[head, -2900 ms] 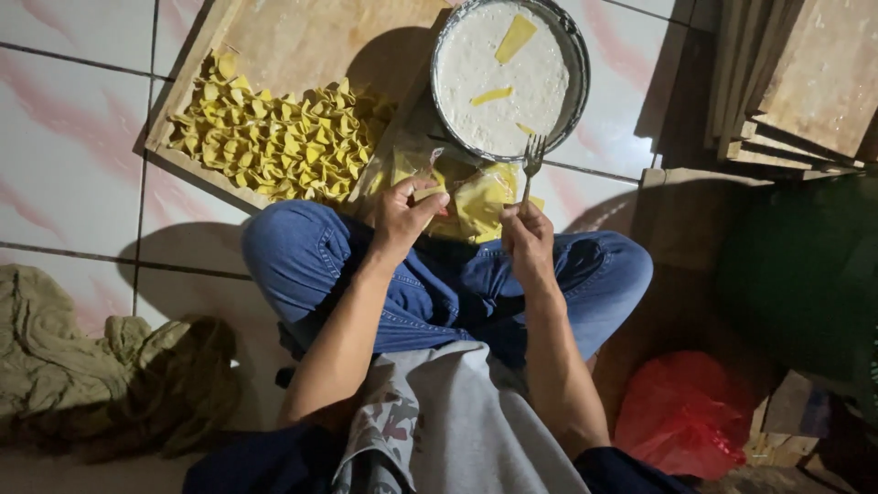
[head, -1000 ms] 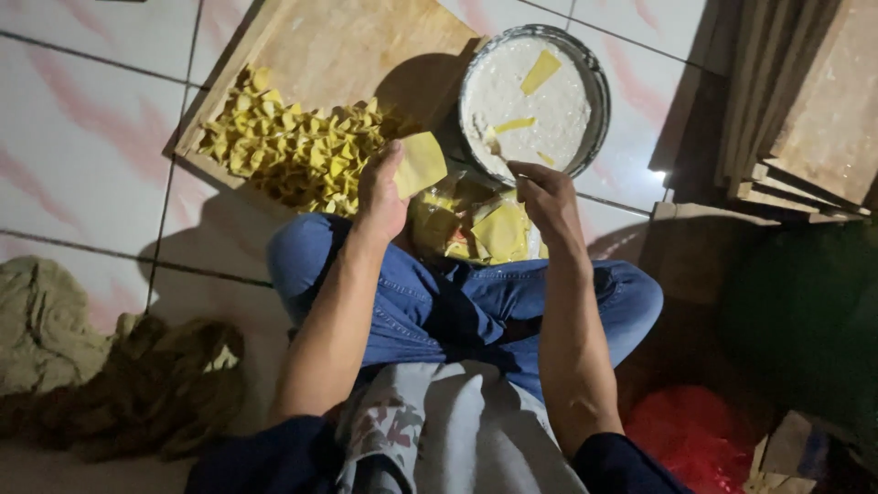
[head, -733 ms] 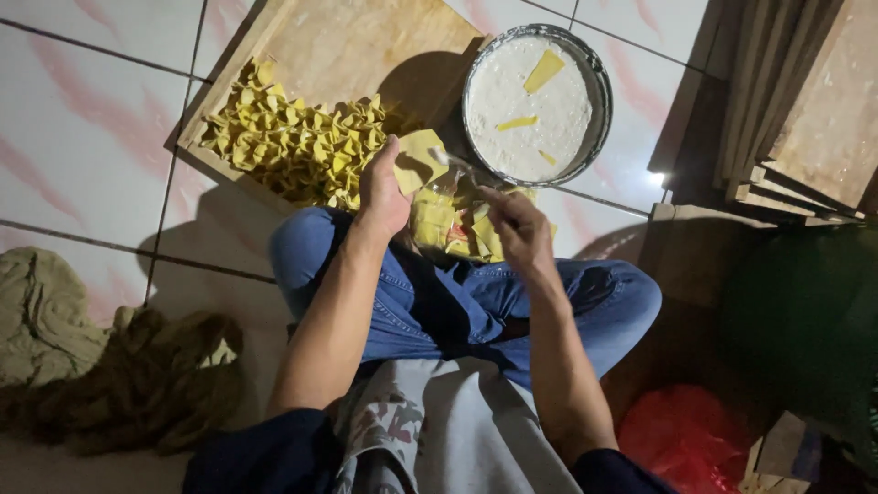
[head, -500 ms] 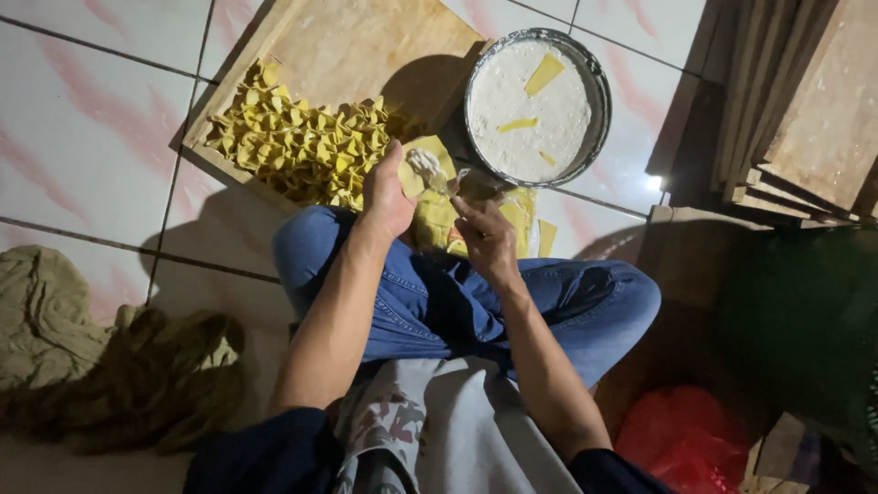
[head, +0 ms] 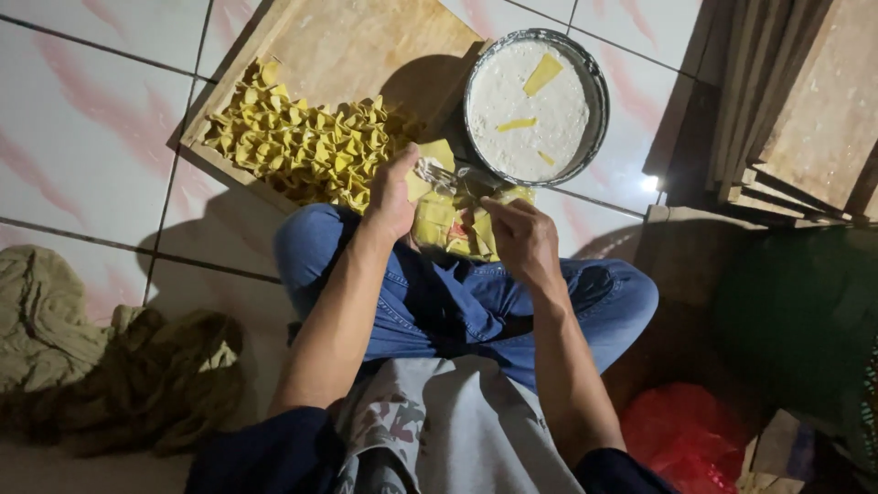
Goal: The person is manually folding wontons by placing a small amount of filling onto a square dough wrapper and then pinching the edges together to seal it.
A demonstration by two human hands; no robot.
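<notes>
Nearest us, our crossed legs in blue jeans fill the middle of the tiled floor, with a crumpled olive cloth at the left edge and a red bag at lower right. Above the knees our left hand cups a yellow square wrapper on its curled fingers, thumb pressed along the wrapper's near edge. Our right hand sits just to the right and a little nearer to us, fingers pinched tight on the handle of a fork; the fork's long axis runs up and left from that pinch, its tines resting on the wrapper, so the wrapper lies to the left of the right fingers. Under both hands a stack of yellow wrappers rests by the knees. Farther off, folded yellow dumplings crowd the near edge of the wooden board. At the board's right corner stands the round metal bowl of white filling. Wooden boards are stacked at far right.
</notes>
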